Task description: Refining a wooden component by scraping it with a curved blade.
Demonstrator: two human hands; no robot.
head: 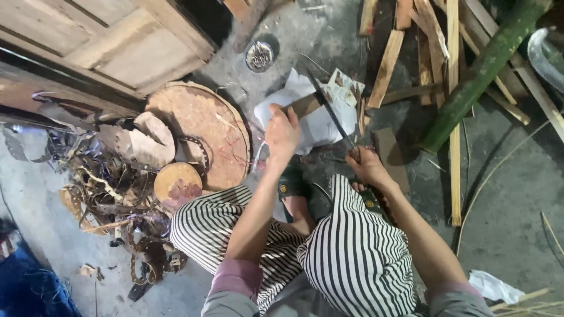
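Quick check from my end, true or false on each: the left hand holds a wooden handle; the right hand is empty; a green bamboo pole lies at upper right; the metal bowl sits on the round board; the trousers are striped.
1. The left hand grips a wooden handle. True.
2. The right hand is empty. False: it holds the blade.
3. A green bamboo pole lies at upper right. True.
4. The metal bowl sits on the round board. False: it stands apart on the floor.
5. The trousers are striped. True.
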